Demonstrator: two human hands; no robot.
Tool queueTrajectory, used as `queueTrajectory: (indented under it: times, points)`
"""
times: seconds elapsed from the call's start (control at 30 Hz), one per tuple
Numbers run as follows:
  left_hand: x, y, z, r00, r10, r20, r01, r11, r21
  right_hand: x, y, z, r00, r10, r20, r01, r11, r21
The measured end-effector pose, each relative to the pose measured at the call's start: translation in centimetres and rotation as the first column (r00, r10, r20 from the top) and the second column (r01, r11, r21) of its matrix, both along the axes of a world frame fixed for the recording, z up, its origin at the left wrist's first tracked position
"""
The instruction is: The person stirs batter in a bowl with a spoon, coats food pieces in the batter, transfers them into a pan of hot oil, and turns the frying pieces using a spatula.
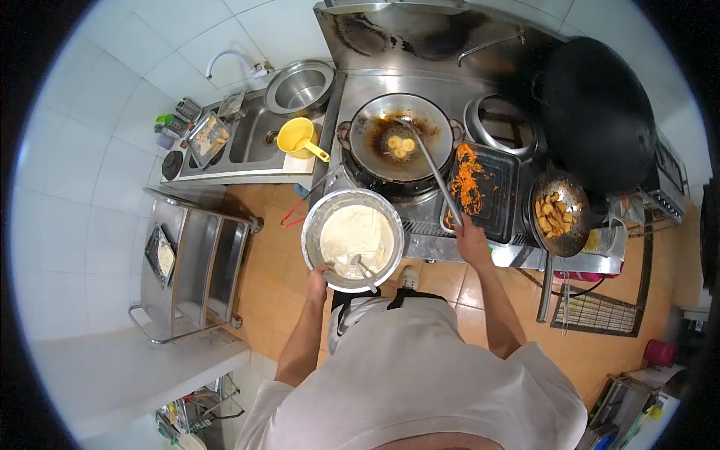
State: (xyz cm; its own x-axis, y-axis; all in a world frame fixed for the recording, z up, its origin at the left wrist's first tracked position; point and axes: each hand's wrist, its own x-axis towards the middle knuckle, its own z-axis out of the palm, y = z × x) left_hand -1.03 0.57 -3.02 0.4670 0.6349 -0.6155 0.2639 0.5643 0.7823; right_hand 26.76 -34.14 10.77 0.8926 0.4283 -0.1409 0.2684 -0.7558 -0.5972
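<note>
Two bare hands work at a steel cooking table [420, 84], seen from my remote post through the head camera. At the centre of the frame, my left hand [318, 283] has its grip closed on the lower-left rim of a metal bowl [398, 236] of pale batter [352, 229], where a spoon [363, 268] leans. My right hand [472, 241], right of centre, has its grip wrapped around a long-handled metal utensil [437, 172], which slants up over a wok [444, 124] in the upper centre, its far end beside pale yellow pieces [400, 147] in dark liquid [381, 141].

A black tray [501, 202] of orange shreds [468, 180] sits just right of the wok; a pan [555, 182] of browned pieces [553, 214] lies farther right.

The bowl looks the weaker point to me: what supports its base is hidden, and if only one grip bears it, the weight could tip it and spill batter. A careless sweep of the utensil could splash hot liquid towards my right hand, or its handle, passing close to the tray's left side, could catch the edge and scatter shreds. Pieces crowded together could stick.
</note>
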Motion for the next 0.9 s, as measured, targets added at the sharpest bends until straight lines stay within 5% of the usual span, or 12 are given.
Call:
queueTrajectory:
  times: [0.27,0.3,0.4,0.53,0.63,0.9]
  points:
    - [0.0,-0.3,0.2,0.999,-0.009,-0.054,0.011,0.999,0.032,3.0,-4.7,7.6,0.984,0.111,0.139,-0.111,0.994,-0.005]
    - [0.0,-0.4,0.4,0.998,-0.003,-0.068,0.004,1.000,0.024,3.7,-5.3,8.0,0.959,0.167,0.229,-0.118,0.970,-0.212]
    - [0.9,-1.7,3.3,0.999,0.029,-0.018,-0.028,0.999,0.018,6.9,-6.6,11.3,0.865,0.287,0.411,-0.121,0.916,-0.383]
    - [0.5,-0.9,1.9,1.000,-0.019,-0.007,0.019,0.999,0.036,10.4,-4.5,16.6,0.796,0.439,0.417,-0.113,0.784,-0.610]
    - [0.3,-0.9,2.2,0.988,0.011,-0.155,-0.004,0.999,0.041,13.2,-2.6,17.4,0.761,0.515,0.395,-0.159,0.738,-0.656]
    - [0.8,-1.8,4.3,1.000,-0.016,-0.015,0.018,0.990,0.141,14.1,1.9,19.2,0.726,0.601,0.333,-0.201,0.650,-0.733]
